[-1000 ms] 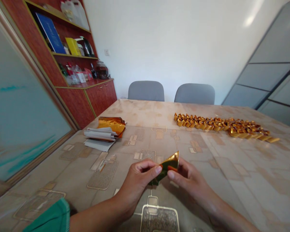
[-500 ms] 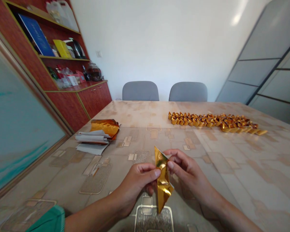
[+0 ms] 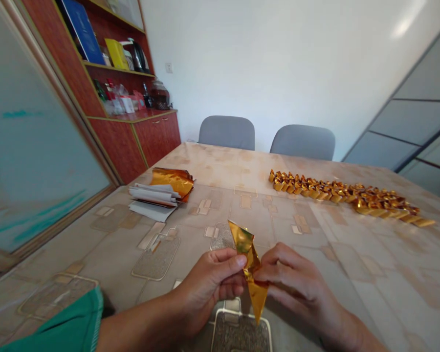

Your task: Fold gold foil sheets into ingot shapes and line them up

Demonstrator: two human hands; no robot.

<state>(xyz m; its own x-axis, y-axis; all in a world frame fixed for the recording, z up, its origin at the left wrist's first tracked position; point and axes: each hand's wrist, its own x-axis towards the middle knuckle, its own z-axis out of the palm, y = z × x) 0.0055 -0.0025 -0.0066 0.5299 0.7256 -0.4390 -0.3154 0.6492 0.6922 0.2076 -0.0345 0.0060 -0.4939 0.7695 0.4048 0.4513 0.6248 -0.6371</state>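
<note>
A piece of folded gold foil paper (image 3: 245, 239) with pointed ends is held upright above the table, its top tip leaning left. My left hand (image 3: 220, 274) pinches its left side near the middle, thumb in front. On the other side, my right hand (image 3: 297, 278) grips the right edge a little lower, and its fingertips are partly hidden by the paper. Further back on the right lie rows of folded gold foil pieces (image 3: 333, 189), standing close together. To the left rests a stack of gold foil sheets (image 3: 174, 180) with pale undersides.
The table (image 3: 124, 234) has a patterned cover. Two grey chairs (image 3: 227, 132) stand at its far side by the wall. A reddish cabinet (image 3: 156, 139) with shelved items is at the back left, beside a sliding glass door (image 3: 40, 146).
My right hand has shifted down along the folded paper, which now tilts with its top to the left and looks narrower in the middle. The camera view has turned slightly.
</note>
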